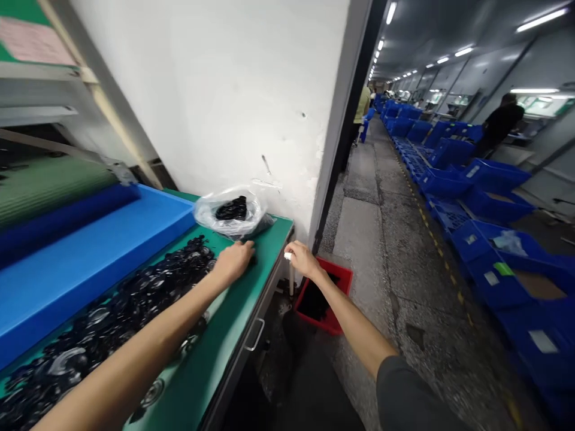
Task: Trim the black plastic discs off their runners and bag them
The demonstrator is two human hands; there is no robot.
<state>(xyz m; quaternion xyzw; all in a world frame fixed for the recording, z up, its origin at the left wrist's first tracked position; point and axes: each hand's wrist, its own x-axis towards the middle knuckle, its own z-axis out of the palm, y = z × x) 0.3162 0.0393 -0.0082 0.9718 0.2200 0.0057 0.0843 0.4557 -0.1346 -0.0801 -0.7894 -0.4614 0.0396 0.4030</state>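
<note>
My left hand (236,261) is over the green tabletop (233,323), just in front of a clear plastic bag (256,218) with black parts in it. Its fingers are curled down, and something small and dark shows at the fingertips, too blurred to name. A long heap of shiny black parts (148,287), some round, lies under and beside my left forearm. My right hand (304,258) is past the table's edge, above a red bin (344,278) holding dark material. Its fingers are closed, with a small white thing (288,255) at the tips; whether held or worn, I cannot tell.
A blue tray (112,221) borders the heap, below a green conveyor belt (54,188). A white wall (233,90) stands behind the table. To the right runs a floor aisle (363,233), lined with stacked blue crates (476,239). A person in dark clothing (501,123) stands beyond them.
</note>
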